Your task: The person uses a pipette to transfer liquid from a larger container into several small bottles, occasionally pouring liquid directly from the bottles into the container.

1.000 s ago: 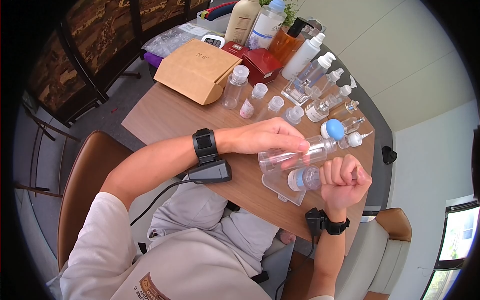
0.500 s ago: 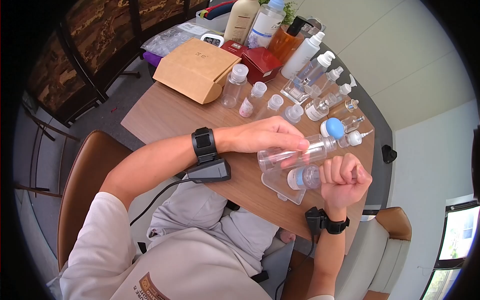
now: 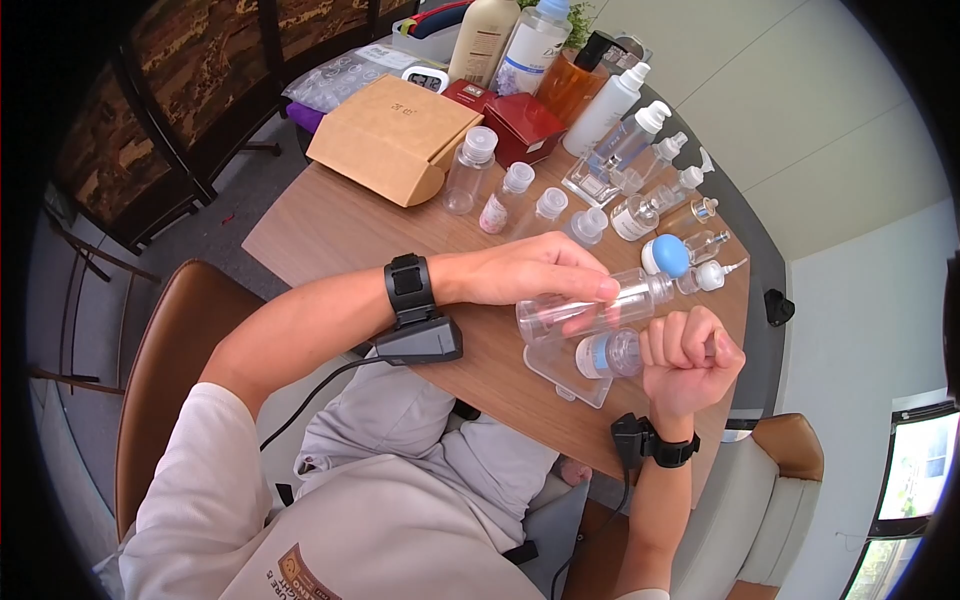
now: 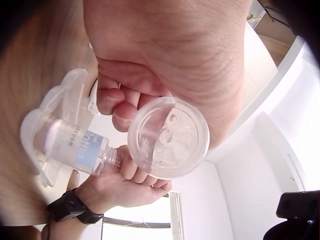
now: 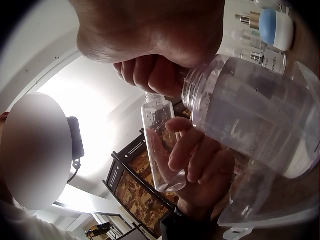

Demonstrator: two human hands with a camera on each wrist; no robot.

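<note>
In the head view my left hand [image 3: 530, 272] holds a clear uncapped bottle [image 3: 635, 295] between thumb and fingers, lying nearly level with its neck to the right. The left wrist view shows this bottle's round base [image 4: 168, 137]. My right hand [image 3: 690, 362] is curled round the neck end of a second clear bottle with a blue-and-white label [image 3: 598, 357]; the fingers hide its mouth. That labelled bottle [image 5: 255, 115] lies tilted over a shallow clear tray [image 3: 597, 402]. The right wrist view shows the two bottles apart.
Several small clear bottles stand beyond my left hand, near a cardboard box [image 3: 392, 140] and a red box [image 3: 523, 130]. Pump bottles and a blue-capped jar [image 3: 666, 257] line the table's right side. A black cable [image 3: 308, 407] hangs from the left wrist camera.
</note>
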